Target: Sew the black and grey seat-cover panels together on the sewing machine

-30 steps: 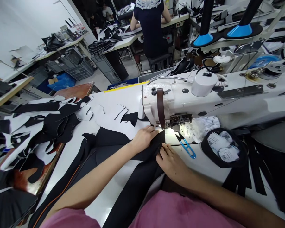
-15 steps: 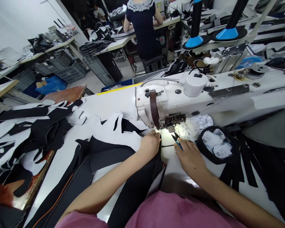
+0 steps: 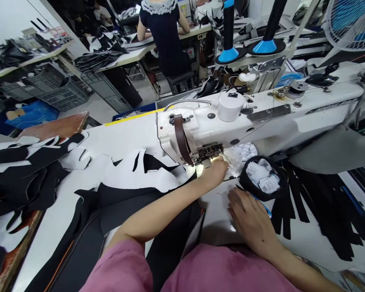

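Observation:
My left hand [image 3: 216, 169] reaches across under the head of the white sewing machine [image 3: 261, 117]. Its fingers are pinched at a heap of white labels [image 3: 241, 154] beside the needle. My right hand [image 3: 250, 221] rests on the white table [image 3: 124, 138], curled over blue-handled thread snips [image 3: 266, 210]; only a bit of handle shows. A long black fabric piece [image 3: 170, 235] lies from the needle area down to my lap, with neither hand on it.
A black round pouch [image 3: 263, 194] holding more labels sits right of my hands. Black strips [image 3: 316, 202] lie to the right, and black and white cut pieces [image 3: 33, 174] are piled at the left. A person [image 3: 164, 36] sits at a far table.
My left hand left the black fabric and moved right to the labels under the machine head. My right hand closed over the snips and drew them toward me. The view panned right.

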The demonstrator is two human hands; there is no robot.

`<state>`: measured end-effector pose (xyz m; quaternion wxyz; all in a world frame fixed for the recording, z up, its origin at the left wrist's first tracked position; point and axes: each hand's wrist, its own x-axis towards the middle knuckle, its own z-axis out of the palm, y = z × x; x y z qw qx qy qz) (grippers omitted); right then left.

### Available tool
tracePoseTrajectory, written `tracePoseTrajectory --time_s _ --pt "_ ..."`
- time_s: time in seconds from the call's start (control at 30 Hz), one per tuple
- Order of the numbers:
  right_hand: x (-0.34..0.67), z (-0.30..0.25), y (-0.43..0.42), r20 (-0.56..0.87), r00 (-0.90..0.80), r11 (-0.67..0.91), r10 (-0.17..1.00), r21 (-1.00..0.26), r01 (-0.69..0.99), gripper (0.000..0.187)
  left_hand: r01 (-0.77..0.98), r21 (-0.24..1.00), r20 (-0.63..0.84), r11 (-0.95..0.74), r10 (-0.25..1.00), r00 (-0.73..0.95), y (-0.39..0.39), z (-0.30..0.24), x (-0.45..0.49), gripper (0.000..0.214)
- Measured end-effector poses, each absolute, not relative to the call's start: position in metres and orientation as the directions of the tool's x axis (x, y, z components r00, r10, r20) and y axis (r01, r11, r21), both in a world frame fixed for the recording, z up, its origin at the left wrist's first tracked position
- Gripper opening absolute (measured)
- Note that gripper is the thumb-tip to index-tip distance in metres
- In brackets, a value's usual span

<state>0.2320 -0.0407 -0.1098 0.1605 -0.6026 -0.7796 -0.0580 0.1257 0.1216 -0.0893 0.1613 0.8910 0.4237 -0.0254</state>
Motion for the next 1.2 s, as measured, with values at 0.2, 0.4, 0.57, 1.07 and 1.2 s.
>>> tracePoseTrajectory --time_s 0.2,0.4,0.57,1.07,1.2 --pt "0.215 -0.104 -0.019 0.300 -0.262 0.343 0.917 -0.261 0.902 0.021 0.690 0.508 0.051 -0.515 0.818 0.572 0.098 -0.069 0.102 0.021" --pt "0.206 -0.089 0.013 0.133 -0.150 0.195 0.980 -0.815 0.546 0.031 0.236 0.969 -0.115 0.076 0.981 0.157 0.048 -0.043 0.038 0.021" --pt "0.180 -0.073 0.025 -0.070 -0.270 -0.025 0.960 -0.986 0.164 0.026 -0.094 0.944 -0.319 0.317 0.948 -0.008 0.023 -0.051 0.017 0.028" --pt "0.169 -0.082 0.045 0.073 -0.220 0.181 0.973 -0.835 0.520 0.022 0.084 0.974 -0.203 0.209 0.976 -0.074 0.024 -0.048 -0.012 0.023" --pt "0.162 -0.095 0.076 0.097 -0.297 0.313 0.950 -0.324 0.893 0.026 0.082 0.962 -0.256 0.260 0.965 -0.058 0.016 -0.055 -0.008 0.025"
